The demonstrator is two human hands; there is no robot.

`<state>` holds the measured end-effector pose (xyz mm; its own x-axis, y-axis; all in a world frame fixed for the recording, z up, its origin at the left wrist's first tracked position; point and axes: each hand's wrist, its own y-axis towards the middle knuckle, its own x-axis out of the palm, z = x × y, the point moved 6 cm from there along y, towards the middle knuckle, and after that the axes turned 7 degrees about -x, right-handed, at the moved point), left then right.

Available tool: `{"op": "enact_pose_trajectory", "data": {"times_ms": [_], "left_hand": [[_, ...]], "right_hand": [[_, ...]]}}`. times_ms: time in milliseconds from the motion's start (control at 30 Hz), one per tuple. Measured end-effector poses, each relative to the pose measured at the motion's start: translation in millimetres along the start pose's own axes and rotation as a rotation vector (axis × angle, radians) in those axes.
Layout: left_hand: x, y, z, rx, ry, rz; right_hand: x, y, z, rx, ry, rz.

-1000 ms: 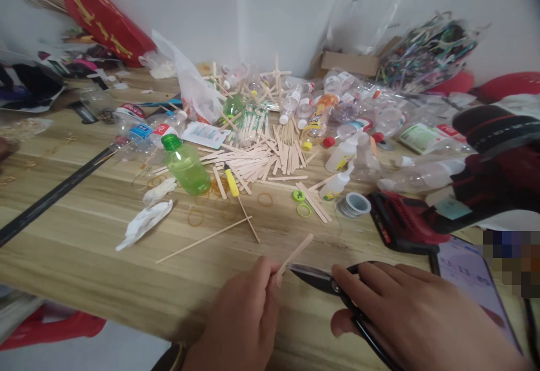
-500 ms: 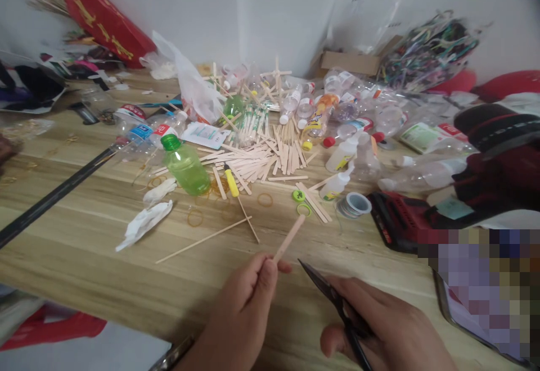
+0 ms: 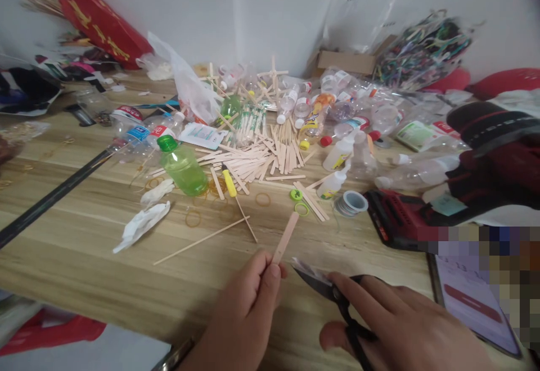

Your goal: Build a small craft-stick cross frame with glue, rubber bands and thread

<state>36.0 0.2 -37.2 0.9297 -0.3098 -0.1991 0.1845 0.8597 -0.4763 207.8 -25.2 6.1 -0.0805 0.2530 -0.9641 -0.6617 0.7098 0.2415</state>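
My left hand [image 3: 253, 303] is closed on a flat wooden stick [image 3: 286, 237], pinched near its lower end between thumb and fingers, its free end pointing up and slightly right. Dark-handled scissors [image 3: 337, 295] are in my right hand [image 3: 392, 320], thumb and fingers around the handles. Their blades look parted and point up-left, just right of my left fingertips, apart from the stick. Beyond my hands lie a thin skewer [image 3: 202, 240], a yellow-handled screwdriver [image 3: 230, 182] and a heap of flat wooden sticks [image 3: 248, 160].
A green bottle [image 3: 183, 168] stands left of the heap, near crumpled white gloves [image 3: 143, 225]. Two white glue bottles [image 3: 332, 184] and a wire spool [image 3: 351, 203] are right of centre. A red-black power tool [image 3: 396, 219] and phone [image 3: 472, 303] lie at the right.
The scissors' blades have spread wider, and the right fingers have shifted outward on the handles. My left hand has moved slightly right relative to the table, with the stick turned more upright.
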Motion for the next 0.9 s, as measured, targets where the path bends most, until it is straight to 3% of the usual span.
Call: {"op": "enact_pose_trajectory", "data": {"times_ms": [333, 900], "left_hand": [[0.0, -3, 5, 0.07, 0.194, 0.07], [-2.1, -7, 6, 0.21, 0.403, 0.213]], "right_hand": [[-13, 11, -1, -0.119, -0.156, 0.038], [-1, 15, -7, -0.065, -0.109, 0.01]]}}
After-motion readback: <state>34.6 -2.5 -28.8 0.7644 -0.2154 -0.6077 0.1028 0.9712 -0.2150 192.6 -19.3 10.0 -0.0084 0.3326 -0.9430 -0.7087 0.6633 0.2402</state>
